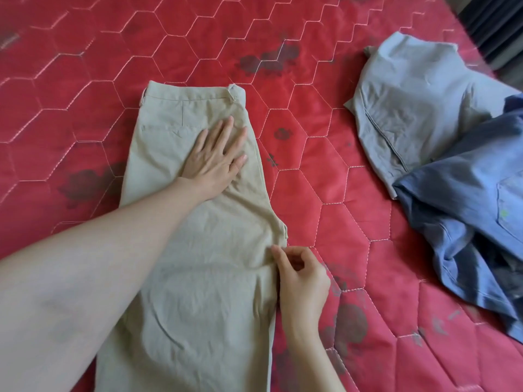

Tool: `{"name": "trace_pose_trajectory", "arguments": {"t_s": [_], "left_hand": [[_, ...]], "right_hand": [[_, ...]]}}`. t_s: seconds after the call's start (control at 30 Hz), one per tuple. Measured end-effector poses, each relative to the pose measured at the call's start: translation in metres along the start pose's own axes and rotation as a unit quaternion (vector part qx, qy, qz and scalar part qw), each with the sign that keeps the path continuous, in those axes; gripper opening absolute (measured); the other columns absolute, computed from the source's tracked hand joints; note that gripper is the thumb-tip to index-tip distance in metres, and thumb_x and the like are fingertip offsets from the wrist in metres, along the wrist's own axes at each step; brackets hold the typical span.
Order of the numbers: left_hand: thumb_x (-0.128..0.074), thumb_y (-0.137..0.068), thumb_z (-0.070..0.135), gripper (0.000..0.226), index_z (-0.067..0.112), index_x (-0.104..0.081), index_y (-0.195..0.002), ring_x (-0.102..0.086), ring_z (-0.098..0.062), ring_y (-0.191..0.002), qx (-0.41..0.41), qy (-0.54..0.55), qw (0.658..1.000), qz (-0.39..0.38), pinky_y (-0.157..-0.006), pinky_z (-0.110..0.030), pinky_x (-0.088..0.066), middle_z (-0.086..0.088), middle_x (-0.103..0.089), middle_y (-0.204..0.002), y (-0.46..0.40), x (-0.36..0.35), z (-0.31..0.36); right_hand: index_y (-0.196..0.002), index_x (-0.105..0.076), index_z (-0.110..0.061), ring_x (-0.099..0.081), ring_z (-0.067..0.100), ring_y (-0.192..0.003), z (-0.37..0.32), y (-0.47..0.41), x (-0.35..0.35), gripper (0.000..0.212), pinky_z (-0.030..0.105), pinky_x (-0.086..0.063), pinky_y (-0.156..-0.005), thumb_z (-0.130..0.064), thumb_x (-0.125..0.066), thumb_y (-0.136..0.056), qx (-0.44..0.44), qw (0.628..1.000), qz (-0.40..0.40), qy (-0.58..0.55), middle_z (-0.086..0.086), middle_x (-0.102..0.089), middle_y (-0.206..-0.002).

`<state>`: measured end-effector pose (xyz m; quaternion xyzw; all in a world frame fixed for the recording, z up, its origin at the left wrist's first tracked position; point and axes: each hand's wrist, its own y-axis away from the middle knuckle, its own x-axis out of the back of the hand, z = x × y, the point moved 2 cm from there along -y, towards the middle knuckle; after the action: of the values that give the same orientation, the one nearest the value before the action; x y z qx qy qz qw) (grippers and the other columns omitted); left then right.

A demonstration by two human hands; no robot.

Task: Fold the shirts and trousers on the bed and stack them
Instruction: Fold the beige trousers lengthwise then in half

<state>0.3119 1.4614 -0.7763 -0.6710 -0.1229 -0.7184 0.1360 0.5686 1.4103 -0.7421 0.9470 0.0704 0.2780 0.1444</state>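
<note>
Beige trousers (pixel 203 278) lie lengthwise on the red quilted bed (pixel 85 80), waistband at the far end, folded leg over leg. My left hand (pixel 215 159) presses flat on the seat area below the back pocket, fingers straight. My right hand (pixel 300 278) pinches the trousers' right edge near the crotch seam. At the right lie a pale grey-blue garment (pixel 410 108) and a crumpled blue shirt (pixel 467 216), which overlaps its near edge.
The bed's right edge runs along the top right corner, with dark drapery (pixel 498 26) beyond it. Bare red quilt stretches to the left of the trousers and between them and the blue garments.
</note>
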Motion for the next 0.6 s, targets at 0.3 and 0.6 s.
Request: {"name": "trace_pose_trajectory", "arguments": {"t_s": [0.3,0.6], "left_hand": [[-0.015,-0.101,0.046,0.058,0.028,0.002,-0.154,0.001,-0.019,-0.150,0.010,0.002,1.000,0.000,-0.121,-0.037,0.000,-0.006,0.004,-0.163,0.000,0.001,0.000],[-0.006,-0.099,0.048,0.060,0.028,0.001,-0.154,0.000,-0.017,-0.150,0.006,0.009,1.000,0.014,-0.121,-0.036,0.000,-0.004,0.001,-0.163,0.002,-0.001,-0.001]], "right_hand": [[-0.116,-0.061,-0.038,-0.061,0.008,-0.083,0.003,-0.005,0.003,0.055,0.026,-0.051,-0.076,0.005,-0.060,-0.083,0.124,0.991,-0.046,-0.013,-0.020,-0.059,-0.106],[-0.118,-0.068,-0.026,-0.061,0.010,-0.086,-0.011,-0.053,0.006,0.055,0.035,-0.053,-0.072,0.006,-0.064,-0.074,0.320,0.926,-0.166,0.113,-0.014,-0.067,-0.099]]}}
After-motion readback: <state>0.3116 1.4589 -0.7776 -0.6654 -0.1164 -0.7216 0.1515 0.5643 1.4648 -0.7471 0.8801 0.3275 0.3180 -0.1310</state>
